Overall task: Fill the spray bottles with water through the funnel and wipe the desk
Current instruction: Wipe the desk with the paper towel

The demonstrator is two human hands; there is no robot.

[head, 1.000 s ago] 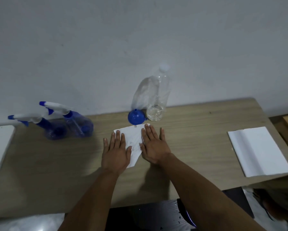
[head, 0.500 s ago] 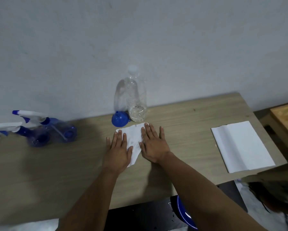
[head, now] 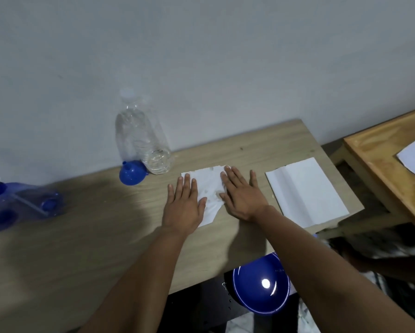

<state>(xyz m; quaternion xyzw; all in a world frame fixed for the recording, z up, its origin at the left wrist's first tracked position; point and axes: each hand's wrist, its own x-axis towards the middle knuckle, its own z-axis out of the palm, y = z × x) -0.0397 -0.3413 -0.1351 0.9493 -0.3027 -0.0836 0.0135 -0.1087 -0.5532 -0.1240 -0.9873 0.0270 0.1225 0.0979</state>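
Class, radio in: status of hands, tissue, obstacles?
Both hands flat, left hand, right hand, pressing tissue on desk. White paper lies just right.

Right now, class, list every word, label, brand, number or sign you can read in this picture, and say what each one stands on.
None can be read.
Blue bowl: a faint pale mark near its rim, too small and blurred to read.
Clear water bottle: no label visible.
Spray bottles: blurred, no print visible.
White sheet and the tissue under both hands: no print visible.
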